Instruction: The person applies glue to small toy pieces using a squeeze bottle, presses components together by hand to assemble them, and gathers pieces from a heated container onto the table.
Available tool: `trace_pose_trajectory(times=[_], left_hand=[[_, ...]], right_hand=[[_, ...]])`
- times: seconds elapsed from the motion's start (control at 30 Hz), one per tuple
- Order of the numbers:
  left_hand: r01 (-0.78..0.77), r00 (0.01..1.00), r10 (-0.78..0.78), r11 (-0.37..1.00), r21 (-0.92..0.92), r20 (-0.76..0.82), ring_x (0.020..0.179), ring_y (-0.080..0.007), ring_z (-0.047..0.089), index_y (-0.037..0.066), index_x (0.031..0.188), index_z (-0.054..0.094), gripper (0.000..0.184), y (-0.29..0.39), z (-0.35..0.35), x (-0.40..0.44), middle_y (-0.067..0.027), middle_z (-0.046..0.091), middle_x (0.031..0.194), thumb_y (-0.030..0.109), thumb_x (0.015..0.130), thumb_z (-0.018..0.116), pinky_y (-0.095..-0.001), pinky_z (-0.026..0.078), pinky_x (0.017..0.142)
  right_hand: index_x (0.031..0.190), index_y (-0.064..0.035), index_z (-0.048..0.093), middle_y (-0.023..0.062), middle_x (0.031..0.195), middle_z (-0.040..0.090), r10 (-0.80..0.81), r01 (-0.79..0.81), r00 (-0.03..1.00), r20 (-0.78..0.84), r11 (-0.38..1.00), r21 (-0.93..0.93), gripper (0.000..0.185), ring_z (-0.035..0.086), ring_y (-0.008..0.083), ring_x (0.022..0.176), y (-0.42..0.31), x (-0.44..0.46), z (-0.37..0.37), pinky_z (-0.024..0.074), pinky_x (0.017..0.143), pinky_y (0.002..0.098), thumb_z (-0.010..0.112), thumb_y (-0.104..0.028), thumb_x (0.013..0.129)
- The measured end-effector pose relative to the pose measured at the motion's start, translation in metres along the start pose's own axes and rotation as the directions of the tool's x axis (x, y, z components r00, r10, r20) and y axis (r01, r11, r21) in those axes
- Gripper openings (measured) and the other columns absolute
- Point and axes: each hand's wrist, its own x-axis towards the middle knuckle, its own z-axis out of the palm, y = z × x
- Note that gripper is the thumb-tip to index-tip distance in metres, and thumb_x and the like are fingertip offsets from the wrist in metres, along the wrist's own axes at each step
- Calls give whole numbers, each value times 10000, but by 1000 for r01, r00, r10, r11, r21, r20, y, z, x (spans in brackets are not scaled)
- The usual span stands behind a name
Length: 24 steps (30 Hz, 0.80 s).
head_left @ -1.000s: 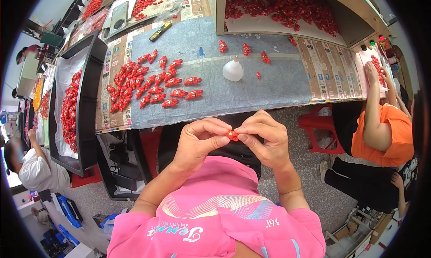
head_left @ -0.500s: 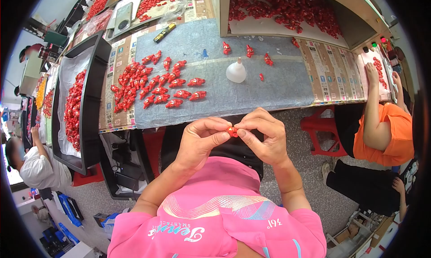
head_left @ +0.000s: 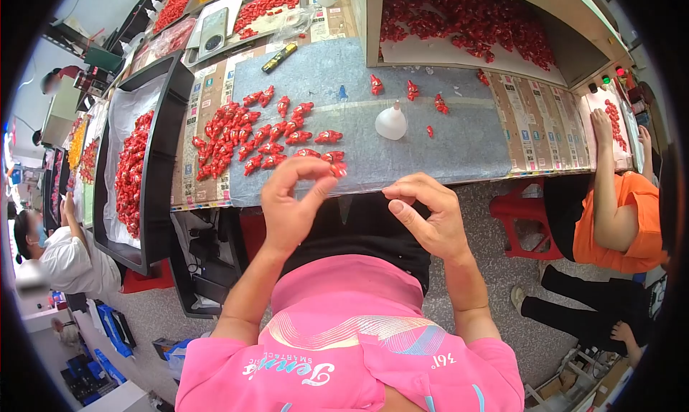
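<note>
My left hand [head_left: 291, 200] is at the near edge of the blue mat, pinching a small red figurine [head_left: 338, 170] between thumb and forefinger; the piece is slightly blurred. My right hand [head_left: 428, 217] hovers just off the table edge, thumb and fingers apart, holding nothing. Beyond the left hand lies a loose group of similar red figurines [head_left: 228, 136], several in a rough spread. A white squeeze bottle [head_left: 391, 123] with a narrow tip stands on the mat [head_left: 459, 150]. A few more red pieces, including one figurine [head_left: 441, 104], lie behind and right of it.
A black tray [head_left: 154, 161] of red pieces stands at the left. An open-fronted box [head_left: 459, 59] holding many red pieces sits at the back. A black-and-yellow tube [head_left: 279, 58] and a phone [head_left: 213, 33] lie further off. A person in orange [head_left: 623, 222] works at the right.
My hands have come apart. The left has moved up and left with the red figurine, towards the group on the mat; the right has let go of the piece.
</note>
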Motion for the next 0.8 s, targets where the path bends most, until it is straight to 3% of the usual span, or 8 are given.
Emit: trace_pose_trajectory(times=[0.07, 0.1, 0.17, 0.4, 0.53, 0.6, 0.67, 0.8], left_hand=[[-73, 996, 84, 972, 221, -42, 861, -145, 602, 10, 920, 652, 181, 0, -4, 15, -67, 639, 927, 5, 758, 732, -272, 474, 764], [-77, 995, 88, 972, 221, -40, 861, -145, 602, 10, 920, 652, 181, -2, -5, 24, -67, 639, 927, 5, 758, 732, -272, 474, 764], [-277, 949, 314, 848, 452, -6, 858, -196, 606, 20, 879, 663, 190, -5, -5, 41, -79, 653, 879, 20, 711, 750, -302, 467, 756], [-309, 944, 311, 711, 632, 111, 817, -263, 585, 25, 829, 663, 154, -12, 0, 77, -103, 638, 829, 50, 699, 740, -347, 472, 728], [-250, 966, 241, 774, 581, 95, 801, -279, 564, 29, 789, 646, 134, -16, 2, 80, -99, 623, 758, 72, 696, 733, -390, 435, 732], [-263, 963, 247, 764, 589, 109, 806, -275, 565, 32, 791, 650, 123, -18, -1, 80, -97, 629, 780, 70, 703, 728, -394, 429, 748], [-293, 954, 260, 712, 638, 148, 817, -275, 565, 36, 799, 653, 116, -17, -2, 79, -93, 640, 824, 68, 712, 722, -395, 427, 754], [-307, 947, 290, 701, 644, 135, 843, -281, 566, 38, 809, 651, 112, -12, -2, 73, -90, 642, 866, 65, 720, 714, -391, 426, 768]], right_hand=[[982, -15, 683, 98, 917, 651, 10, -10, 1000, 0, 1000, -4, 158, 625, 150, 779, 2, -2, 0, 507, 680, 256, 676, -76, 836], [977, -16, 684, 96, 912, 652, 21, -21, 1000, 0, 1000, -2, 150, 624, 151, 776, 4, -5, 1, 506, 677, 256, 671, -68, 837], [972, -16, 684, 95, 907, 653, 33, -33, 999, -7, 999, -4, 142, 623, 151, 773, 6, -8, 1, 505, 674, 256, 667, -61, 838], [945, -5, 683, 91, 886, 655, 39, -41, 997, -73, 999, -20, 122, 627, 156, 764, 7, -11, -11, 504, 662, 255, 666, -21, 825], [938, -1, 679, 100, 883, 651, -3, -19, 986, -164, 992, -127, 113, 632, 165, 768, 9, -2, -31, 505, 653, 263, 655, -19, 829], [941, 1, 678, 100, 876, 648, -87, 14, 959, -269, 965, -262, 120, 633, 168, 764, 16, 7, -43, 504, 653, 263, 646, -11, 827], [955, -9, 672, 105, 903, 646, -86, 2, 952, -293, 962, -273, 144, 634, 194, 785, 25, 20, -54, 506, 673, 276, 643, -18, 814], [971, -36, 663, 109, 960, 639, -129, -58, 936, -327, 861, -505, 182, 605, 280, 898, 49, 51, -71, 492, 782, 345, 648, -50, 791]])
